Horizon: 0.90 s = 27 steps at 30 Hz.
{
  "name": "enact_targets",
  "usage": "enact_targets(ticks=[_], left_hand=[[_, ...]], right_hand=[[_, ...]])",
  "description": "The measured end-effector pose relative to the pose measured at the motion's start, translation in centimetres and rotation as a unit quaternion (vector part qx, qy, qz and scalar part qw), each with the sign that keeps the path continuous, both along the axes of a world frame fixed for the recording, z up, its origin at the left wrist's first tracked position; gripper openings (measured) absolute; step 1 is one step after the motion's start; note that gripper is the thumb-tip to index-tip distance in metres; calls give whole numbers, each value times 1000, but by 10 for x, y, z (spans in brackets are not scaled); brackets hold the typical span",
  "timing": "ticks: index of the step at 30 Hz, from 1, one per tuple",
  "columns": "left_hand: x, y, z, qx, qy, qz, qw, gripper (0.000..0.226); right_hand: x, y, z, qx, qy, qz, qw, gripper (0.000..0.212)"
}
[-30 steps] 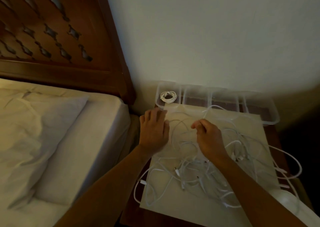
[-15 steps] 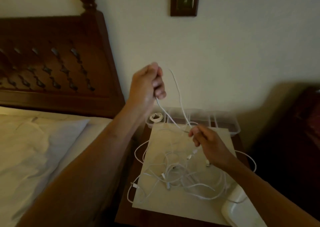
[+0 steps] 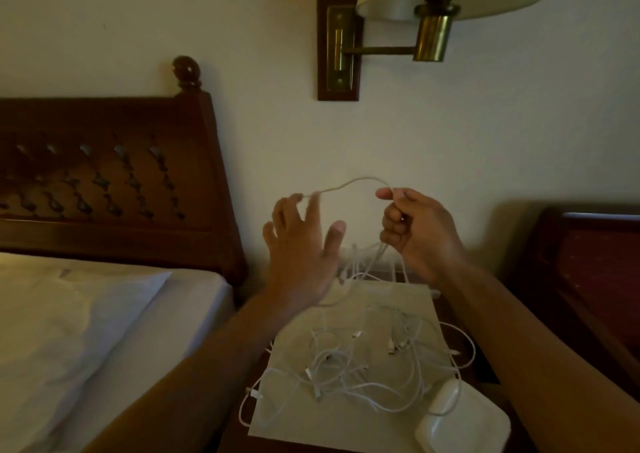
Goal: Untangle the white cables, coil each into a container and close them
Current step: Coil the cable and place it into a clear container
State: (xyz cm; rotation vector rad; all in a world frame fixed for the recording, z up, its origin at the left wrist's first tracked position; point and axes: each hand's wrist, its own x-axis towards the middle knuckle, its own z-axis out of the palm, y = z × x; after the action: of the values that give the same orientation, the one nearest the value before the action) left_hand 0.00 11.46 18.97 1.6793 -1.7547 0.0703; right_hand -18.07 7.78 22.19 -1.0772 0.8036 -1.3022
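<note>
A tangle of white cables lies on a pale sheet on the nightstand. One white cable is lifted high above it. My right hand grips that cable, with strands hanging from the fist down to the pile. My left hand is raised beside it with fingers spread; the cable's free end lies across its fingertips. The row of clear containers at the back of the nightstand is mostly hidden behind my hands.
A bed with white pillow and dark wooden headboard is on the left. A brass wall lamp hangs overhead. White lids sit at the nightstand's front right. A dark red chair stands at the right.
My right hand has risen from the pile with the cable. My left hand has let go of its fist grip and spread its fingers. The camera tilted upward.
</note>
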Motion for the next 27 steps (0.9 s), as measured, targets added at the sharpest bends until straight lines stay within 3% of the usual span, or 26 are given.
enact_targets(ticks=[2,4,6,9,11,12,14,16,17,18,20,22,24,25,27], left_hand=[[-15,16,-16,-31,-54,-41,997,64],[-22,20,-31,30,-83,-122,989,63],[-20,17,-39,102,-6,-215,971,46],[-2,8,-49,121,56,-262,956,46],[15,2,-57,141,92,-251,953,32],[24,-2,-63,157,70,-230,958,24],[36,-9,-71,236,-98,-183,949,11],[40,-9,-72,363,-238,-193,880,38],[38,-8,-69,412,-253,-221,847,60],[35,-5,-64,436,-232,-248,833,76],[21,6,-49,389,-84,-309,864,85],[-1,23,-37,272,87,-344,894,72],[-24,37,-34,217,219,-350,885,47],[-32,42,-33,198,257,-349,879,33],[-41,45,-31,164,318,-338,871,26]], right_hand=[[2,-2,14,14,-40,16,999,29],[3,-3,23,25,-66,36,997,28],[0,-3,26,27,-51,35,998,28],[-14,-2,22,-2,69,-36,997,28],[-27,2,13,-40,188,-95,977,27],[-33,4,8,-45,217,-110,969,27],[-40,6,-2,-15,208,-110,972,26],[-42,9,-6,38,146,-82,985,25],[-42,11,-7,60,103,-63,991,25],[-41,12,-6,76,59,-42,994,26],[-37,15,-3,102,-6,-1,995,28],[-31,17,1,124,-46,24,991,29],[-25,18,4,138,-88,44,986,30],[-24,18,6,139,-109,49,983,31],[-26,17,5,118,-92,34,988,29]])
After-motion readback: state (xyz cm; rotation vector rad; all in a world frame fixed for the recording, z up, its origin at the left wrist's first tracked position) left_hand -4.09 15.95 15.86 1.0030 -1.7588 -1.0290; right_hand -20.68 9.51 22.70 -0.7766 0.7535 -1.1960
